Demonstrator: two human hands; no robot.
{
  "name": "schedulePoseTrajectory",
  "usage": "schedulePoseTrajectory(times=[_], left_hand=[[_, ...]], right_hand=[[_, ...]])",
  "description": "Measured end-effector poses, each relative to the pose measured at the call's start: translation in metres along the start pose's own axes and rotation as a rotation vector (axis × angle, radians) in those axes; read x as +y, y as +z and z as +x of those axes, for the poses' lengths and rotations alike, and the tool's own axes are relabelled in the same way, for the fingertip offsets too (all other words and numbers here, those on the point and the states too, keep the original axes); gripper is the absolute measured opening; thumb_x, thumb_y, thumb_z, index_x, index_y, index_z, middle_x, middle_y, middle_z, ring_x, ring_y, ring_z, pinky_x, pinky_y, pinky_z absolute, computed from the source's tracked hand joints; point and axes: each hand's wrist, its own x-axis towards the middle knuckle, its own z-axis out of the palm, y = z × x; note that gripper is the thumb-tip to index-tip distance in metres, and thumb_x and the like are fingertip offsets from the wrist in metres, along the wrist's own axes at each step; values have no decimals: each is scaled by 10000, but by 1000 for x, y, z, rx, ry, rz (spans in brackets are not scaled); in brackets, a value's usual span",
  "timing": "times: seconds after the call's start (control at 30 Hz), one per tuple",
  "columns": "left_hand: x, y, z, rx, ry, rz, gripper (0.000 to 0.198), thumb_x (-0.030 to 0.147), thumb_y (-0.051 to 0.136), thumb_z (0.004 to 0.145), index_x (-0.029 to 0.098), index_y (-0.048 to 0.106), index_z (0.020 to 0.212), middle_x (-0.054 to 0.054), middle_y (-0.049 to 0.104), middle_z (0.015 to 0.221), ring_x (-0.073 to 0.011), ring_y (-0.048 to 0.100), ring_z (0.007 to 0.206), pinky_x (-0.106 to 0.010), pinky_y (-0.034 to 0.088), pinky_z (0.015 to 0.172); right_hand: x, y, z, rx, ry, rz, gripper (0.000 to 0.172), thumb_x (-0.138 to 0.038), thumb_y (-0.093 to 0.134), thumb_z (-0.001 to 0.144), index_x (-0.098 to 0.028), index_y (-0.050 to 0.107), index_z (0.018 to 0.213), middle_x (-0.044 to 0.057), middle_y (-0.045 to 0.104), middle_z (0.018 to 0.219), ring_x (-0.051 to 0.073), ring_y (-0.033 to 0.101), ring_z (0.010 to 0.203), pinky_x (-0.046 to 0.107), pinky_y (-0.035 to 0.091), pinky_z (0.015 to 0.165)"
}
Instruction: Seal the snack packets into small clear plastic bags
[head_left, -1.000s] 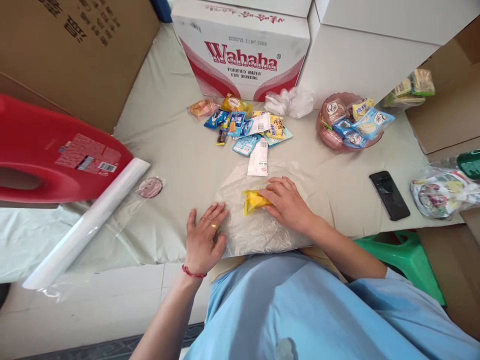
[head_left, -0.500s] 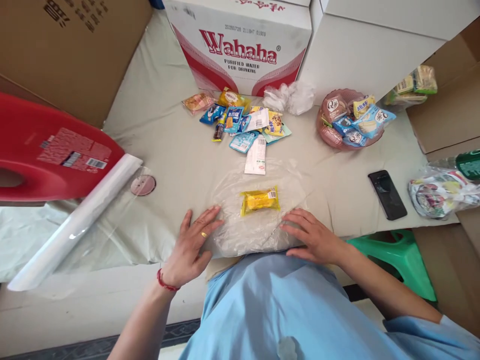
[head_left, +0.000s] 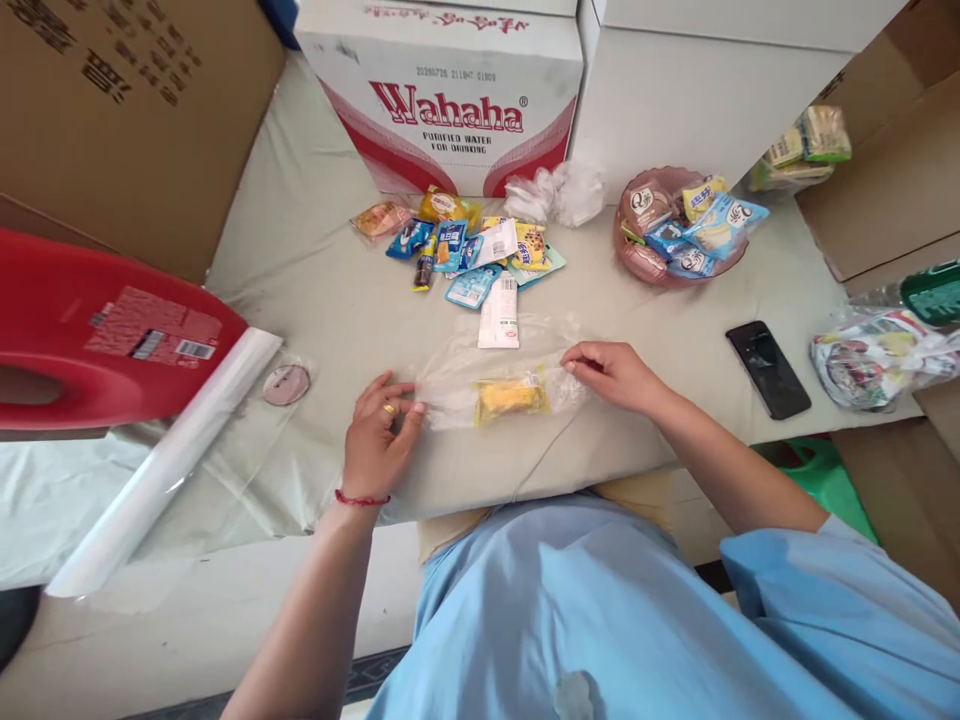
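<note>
A yellow-wrapped snack (head_left: pixel 511 397) lies near the front of the cloth-covered table, with clear plastic film (head_left: pixel 450 392) folded over it. My left hand (head_left: pixel 384 430) pinches the film's left side between thumb and fingers. At the right side, my right hand (head_left: pixel 611 375) has its thumb and forefinger closed on the film's edge. The near flap of film covers the snack, which shows through slightly blurred. Just beyond the film lies a white packet (head_left: pixel 499 312), below a heap of small snack packets (head_left: pixel 469 245).
A pink glass bowl (head_left: pixel 637 265) of snacks stands back right, before white boxes (head_left: pixel 712 100). A phone (head_left: pixel 769 370) and a bagged bundle (head_left: pixel 870 360) lie right. On the left are a film roll (head_left: pixel 169 460), a red container (head_left: pixel 112 330) and a pink disc (head_left: pixel 286 383).
Both hands have moved away from the table's front edge, lifting the near part of the film up and over the yellow snack. Their fingers have gone from spread to pinching.
</note>
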Motion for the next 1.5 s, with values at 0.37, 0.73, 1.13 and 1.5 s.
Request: schedulePoseTrajectory(times=[0.37,0.73,1.13,1.5], left_hand=[[29,6,-16,467,-106,212,235,295,655,913,173,663,1113,-196,553,1368,-374,431,1466,-589,353,1215],[107,43,-9,110,383,208,477,62,531,902,256,690,1307,-60,782,1237,-238,695,1123,-399,459,900],[93,70,-6,31,350,305,382,116,554,953,222,738,1270,-58,774,1296,-257,684,1199,-425,437,901],[76,69,-7,-9,333,105,375,112,480,946,238,780,1134,-83,801,1164,-240,717,1185,-426,570,1020]], right_hand=[[-59,35,-22,137,-305,-368,317,-202,481,1036,-228,700,1264,117,686,1270,214,660,1056,310,520,817],[-62,44,2,-154,-185,-412,320,-256,476,1065,-204,724,1261,123,708,1236,248,627,1065,351,501,874],[-49,25,101,-81,221,-398,322,-364,698,935,-158,743,1178,84,756,976,252,637,958,313,441,815],[-72,41,10,-352,-353,-581,507,-177,451,1062,-297,535,1547,103,689,1040,246,544,958,309,439,731]])
